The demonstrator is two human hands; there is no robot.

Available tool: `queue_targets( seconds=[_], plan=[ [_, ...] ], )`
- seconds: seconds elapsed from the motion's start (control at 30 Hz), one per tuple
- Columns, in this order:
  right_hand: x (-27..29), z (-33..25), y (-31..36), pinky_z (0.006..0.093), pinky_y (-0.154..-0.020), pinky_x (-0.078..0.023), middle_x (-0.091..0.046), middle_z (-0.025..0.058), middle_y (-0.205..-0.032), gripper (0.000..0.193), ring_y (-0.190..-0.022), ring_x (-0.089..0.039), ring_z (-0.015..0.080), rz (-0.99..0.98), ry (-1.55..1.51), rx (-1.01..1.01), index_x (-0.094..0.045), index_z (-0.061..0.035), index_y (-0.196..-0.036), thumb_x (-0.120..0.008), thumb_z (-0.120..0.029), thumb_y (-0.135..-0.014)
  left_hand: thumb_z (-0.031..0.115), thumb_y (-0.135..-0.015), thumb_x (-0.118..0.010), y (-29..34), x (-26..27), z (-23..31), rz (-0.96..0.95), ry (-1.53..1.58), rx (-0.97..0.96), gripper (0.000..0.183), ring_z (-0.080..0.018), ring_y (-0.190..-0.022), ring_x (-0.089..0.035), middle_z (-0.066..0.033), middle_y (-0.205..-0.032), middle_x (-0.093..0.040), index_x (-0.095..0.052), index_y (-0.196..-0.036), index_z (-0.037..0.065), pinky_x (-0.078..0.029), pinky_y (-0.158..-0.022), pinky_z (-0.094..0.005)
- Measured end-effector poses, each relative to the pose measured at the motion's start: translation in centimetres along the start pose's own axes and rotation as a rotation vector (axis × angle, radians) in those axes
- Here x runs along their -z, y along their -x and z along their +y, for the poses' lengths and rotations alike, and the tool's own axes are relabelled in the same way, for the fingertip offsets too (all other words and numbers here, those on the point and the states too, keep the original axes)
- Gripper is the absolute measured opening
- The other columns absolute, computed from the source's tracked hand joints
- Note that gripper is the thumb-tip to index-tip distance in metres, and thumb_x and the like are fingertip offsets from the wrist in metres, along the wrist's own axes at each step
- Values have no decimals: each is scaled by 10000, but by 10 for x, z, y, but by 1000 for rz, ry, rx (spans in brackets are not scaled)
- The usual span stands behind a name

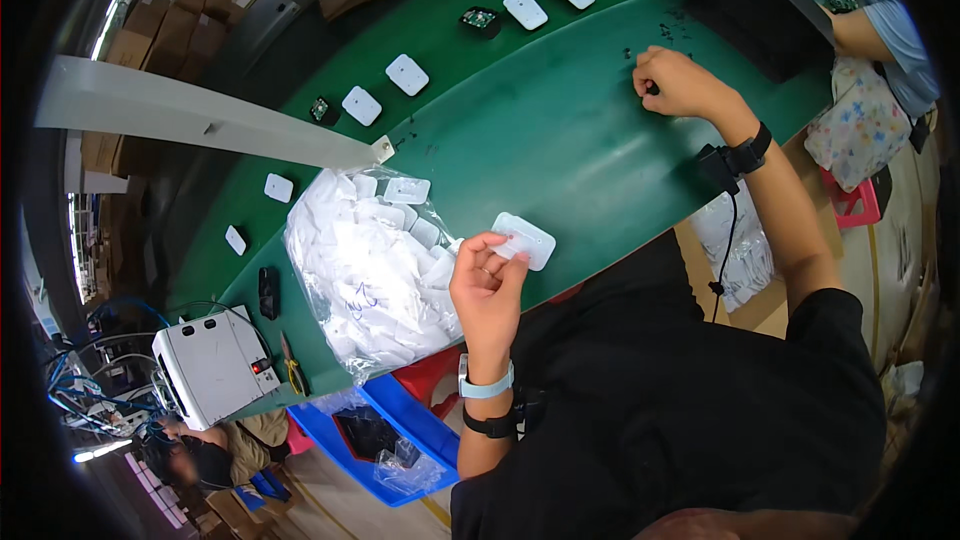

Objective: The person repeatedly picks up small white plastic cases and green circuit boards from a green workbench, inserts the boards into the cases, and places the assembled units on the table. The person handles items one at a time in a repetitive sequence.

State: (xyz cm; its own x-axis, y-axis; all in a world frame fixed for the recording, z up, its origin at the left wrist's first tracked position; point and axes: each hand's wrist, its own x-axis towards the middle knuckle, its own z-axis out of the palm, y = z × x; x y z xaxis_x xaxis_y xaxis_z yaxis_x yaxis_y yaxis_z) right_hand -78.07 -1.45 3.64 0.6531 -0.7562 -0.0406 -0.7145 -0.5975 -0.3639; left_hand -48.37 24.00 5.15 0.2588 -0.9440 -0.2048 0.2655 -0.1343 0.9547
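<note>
My left hand [485, 285] is closed on a white rounded-rectangular plastic cover [537, 242], pinching its near edge between thumb and fingers just above the green table [590, 155]. Farther right, my right hand [672, 82] is curled over the table with a small black part [652, 89] at its fingertips; its exact kind is too small to tell. Beyond that hand lie several loose black bits [676, 28]. Left of my left hand rests a large clear bag [370, 280] full of similar white covers.
White covers [407, 75] and black housings with circuit boards [480, 22] line the far green surface. A grey metal post [210, 115] juts over the left side. A black bin [755, 10] stands far right beside a co-worker. Pliers [293, 365], a white machine [215, 365] and a blue crate [355, 455] are lower left.
</note>
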Motion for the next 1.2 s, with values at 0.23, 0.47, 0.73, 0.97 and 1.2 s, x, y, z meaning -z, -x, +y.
queue_targets(
  seconds=[0.23,0.47,0.73,0.97,1.2],
  plan=[
    [8,-6,-1,394,-693,-487,-583,95,-732,61,-802,-569,290,32,67,118,-606,-13,-689,-660,-38,-675,-151,-852,-628,1,-7,13,13,72,3,500,-158,-942,-673,-140,-1068,-678,-464,-1307,-24,-529,-847,-272],
    [34,-114,19,357,-655,-486,-612,71,-765,117,-748,-582,251,240,-411,482,-614,-28,-757,-702,14,-691,-148,-873,-605,2,-17,20,-52,41,-4,524,-154,-991,-665,-147,-1102,-679,-454,-1364,-46,-526,-864,-271],
    [10,-178,16,352,-626,-485,-567,53,-775,129,-743,-551,239,263,-505,664,-605,-30,-775,-718,-9,-716,-134,-908,-562,6,-28,42,-139,-21,-63,469,-156,-1043,-650,-153,-1161,-665,-442,-1354,-49,-516,-881,-264],
    [11,-189,18,359,-621,-483,-547,58,-754,121,-734,-535,238,289,-394,636,-593,-26,-761,-709,-48,-740,-109,-923,-578,12,-29,46,-84,-66,-65,454,-145,-1045,-644,-143,-1164,-670,-445,-1356,-66,-512,-881,-254],
    [8,-195,25,356,-630,-484,-593,63,-799,142,-741,-549,251,344,-414,524,-613,-32,-807,-735,-35,-735,-62,-946,-580,11,-30,48,-34,-8,-26,370,-143,-1036,-646,-141,-1149,-684,-518,-1310,-81,-518,-894,-274]
  ],
)
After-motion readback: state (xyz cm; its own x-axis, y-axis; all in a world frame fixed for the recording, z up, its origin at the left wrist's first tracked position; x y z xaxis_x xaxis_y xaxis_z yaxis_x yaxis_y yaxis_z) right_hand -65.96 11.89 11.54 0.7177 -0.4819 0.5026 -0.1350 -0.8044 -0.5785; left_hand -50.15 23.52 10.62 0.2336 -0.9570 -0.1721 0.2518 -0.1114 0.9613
